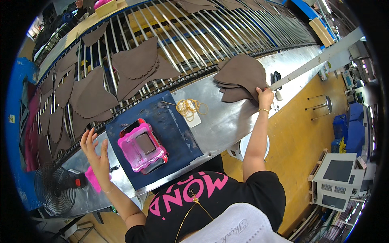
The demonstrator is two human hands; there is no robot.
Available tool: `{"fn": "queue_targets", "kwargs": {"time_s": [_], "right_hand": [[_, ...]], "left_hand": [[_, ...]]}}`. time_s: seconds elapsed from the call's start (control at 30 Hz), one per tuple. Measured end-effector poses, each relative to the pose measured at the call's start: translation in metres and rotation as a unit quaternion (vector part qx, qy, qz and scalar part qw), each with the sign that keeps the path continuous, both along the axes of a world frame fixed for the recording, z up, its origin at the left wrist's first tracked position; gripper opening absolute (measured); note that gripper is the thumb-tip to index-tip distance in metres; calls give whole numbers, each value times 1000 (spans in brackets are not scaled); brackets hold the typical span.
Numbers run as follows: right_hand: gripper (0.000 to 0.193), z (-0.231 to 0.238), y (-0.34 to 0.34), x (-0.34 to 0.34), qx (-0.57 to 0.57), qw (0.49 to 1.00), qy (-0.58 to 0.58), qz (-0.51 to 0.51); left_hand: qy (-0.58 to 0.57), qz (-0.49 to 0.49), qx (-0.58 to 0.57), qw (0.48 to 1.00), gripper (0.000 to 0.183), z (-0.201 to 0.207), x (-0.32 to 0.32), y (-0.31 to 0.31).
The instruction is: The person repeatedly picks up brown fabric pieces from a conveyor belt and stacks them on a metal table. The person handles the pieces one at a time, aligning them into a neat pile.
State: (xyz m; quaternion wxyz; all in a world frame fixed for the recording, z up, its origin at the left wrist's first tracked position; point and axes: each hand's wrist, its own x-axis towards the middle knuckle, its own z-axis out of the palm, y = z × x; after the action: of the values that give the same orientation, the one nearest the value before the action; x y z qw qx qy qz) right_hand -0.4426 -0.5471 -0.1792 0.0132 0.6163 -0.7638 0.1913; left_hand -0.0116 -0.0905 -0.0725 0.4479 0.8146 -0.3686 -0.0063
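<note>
My right hand (265, 98) grips the near right edge of a small stack of brown leather-like cut pieces (242, 75), which lies on the metal table. The pieces are fanned out at their left side. My left hand (95, 153) is raised near the table's left part, fingers spread, with nothing in it. Between my hands, a pink and red plastic tray (130, 152) sits on a dark blue mat (178, 139). A brown rectangular thing (146, 143) lies inside the tray. To the mat's upper right are loose tan rubber bands or cord (187, 108) on a white pad.
Beyond the metal table (227, 129) runs a roller conveyor (182, 40) carrying several brown pieces (93, 93). A black fan (54, 188) stands at the left end. A long pale bar (320, 58) slants over the table at right. A stool (327, 104) stands on the yellow floor.
</note>
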Motion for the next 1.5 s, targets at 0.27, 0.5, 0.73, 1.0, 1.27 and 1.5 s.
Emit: {"fn": "queue_targets", "kwargs": {"time_s": [0.27,0.5,0.73,1.0,1.27,1.5], "right_hand": [[29,96,46,51,61,979,-47,190],[26,164,138,144,11,793,-388,470],[27,163,205,227,97,529,-568,622],[19,119,251,272,155,561,-417,698],[16,116,251,266,59,535,-259,802],[24,99,208,207,86,606,-229,757]], "left_hand": [[-7,14,-6,1000,49,14,-11,4],[-27,-37,-42,998,56,26,-16,-28],[303,-72,-194,930,43,30,9,-15],[140,86,-234,958,18,79,2,90],[115,121,-93,982,15,70,-9,119],[195,23,104,975,7,60,-21,52]]}}
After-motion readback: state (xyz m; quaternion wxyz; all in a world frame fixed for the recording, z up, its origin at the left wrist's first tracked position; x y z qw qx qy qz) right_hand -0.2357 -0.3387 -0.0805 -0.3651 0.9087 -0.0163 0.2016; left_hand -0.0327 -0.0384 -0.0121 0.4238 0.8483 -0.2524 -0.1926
